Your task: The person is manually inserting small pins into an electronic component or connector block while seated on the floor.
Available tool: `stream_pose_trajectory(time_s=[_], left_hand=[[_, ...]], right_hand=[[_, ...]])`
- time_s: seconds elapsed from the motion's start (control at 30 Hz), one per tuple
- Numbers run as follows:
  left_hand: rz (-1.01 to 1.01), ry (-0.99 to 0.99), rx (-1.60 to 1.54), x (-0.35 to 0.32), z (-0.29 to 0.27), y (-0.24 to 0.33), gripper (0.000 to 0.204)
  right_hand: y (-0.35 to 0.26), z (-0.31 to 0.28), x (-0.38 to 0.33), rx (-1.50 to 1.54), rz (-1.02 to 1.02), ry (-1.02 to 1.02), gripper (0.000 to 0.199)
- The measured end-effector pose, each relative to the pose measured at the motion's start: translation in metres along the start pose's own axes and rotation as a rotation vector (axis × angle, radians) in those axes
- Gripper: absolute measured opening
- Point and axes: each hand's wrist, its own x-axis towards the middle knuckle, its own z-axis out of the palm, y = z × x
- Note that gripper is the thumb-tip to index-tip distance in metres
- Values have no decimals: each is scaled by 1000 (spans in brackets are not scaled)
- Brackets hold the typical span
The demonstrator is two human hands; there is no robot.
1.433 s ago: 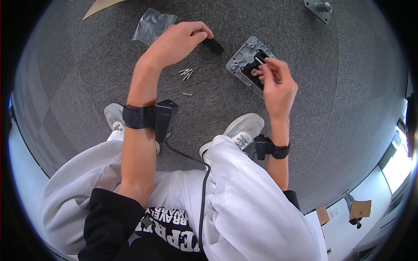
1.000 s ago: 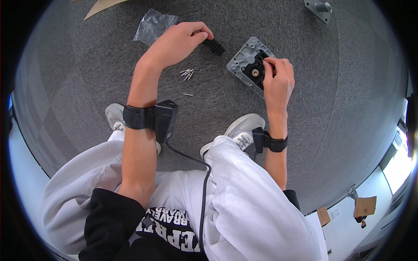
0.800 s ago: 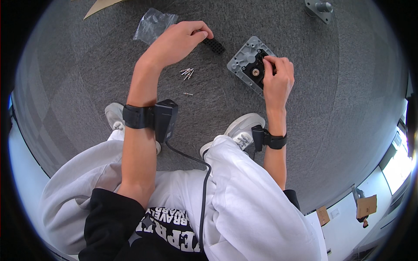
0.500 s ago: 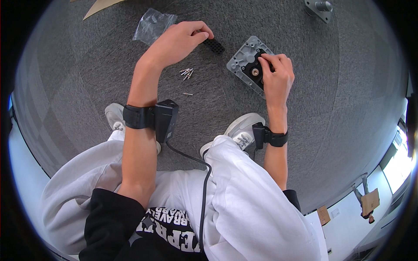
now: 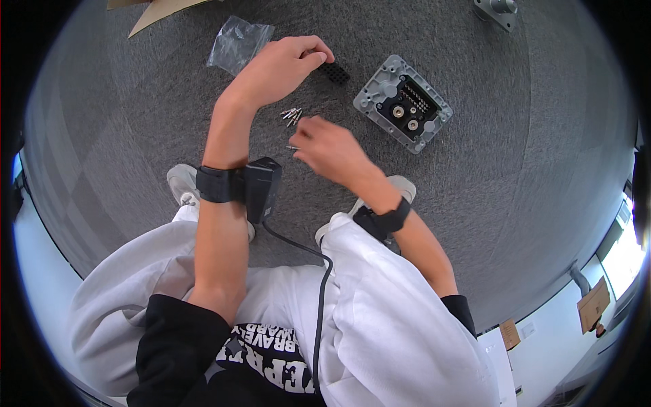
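My left hand is closed on a black perforated block, holding it by one end just above the carpet. My right hand is over the carpet, thumb and fingers apart and slightly blurred, beside a single small metal pin. Next to its fingertips lies a loose cluster of several similar pins. To the right rests a grey metal housing with a black insert, which shows round brass-coloured contacts and rows of small metal pins.
A crumpled clear plastic bag lies beyond my left wrist. At the far left is a cardboard piece; a grey metal part with a round knob stands at the far right. My shoes are close to the work area.
My right hand has left the housing's black insert and swung left to the loose pins, uncovering the contacts. My left hand stays nearly still with the block.
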Motion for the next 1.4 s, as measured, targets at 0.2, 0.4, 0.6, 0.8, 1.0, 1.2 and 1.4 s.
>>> stream_pose_trajectory(time_s=[0.2, 0.4, 0.6, 0.8, 1.0, 1.2, 1.4], left_hand=[[-47, -10, 4, -5, -8, -2, 27], [-93, -50, -5, -2, -5, -2, 27], [-51, -75, -1, 0, -7, 2, 26], [-27, -93, -11, 6, 11, 13, 27], [-31, -97, -15, 5, 13, 20, 27], [-45, -93, -11, 4, 9, 21, 26], [-19, -68, -6, 3, 6, 14, 26]], right_hand=[[1, 37, -3, -15, -118, -112, 7], [4, 4, -6, 21, -21, 16, 14], [0, -73, -9, 50, 159, 418, 19], [41, -122, -28, -49, 496, 667, 10], [53, -116, -31, -199, 513, 543, 6], [58, -105, -34, -293, 448, 539, 4], [61, -102, -32, -313, 458, 571, 6]])
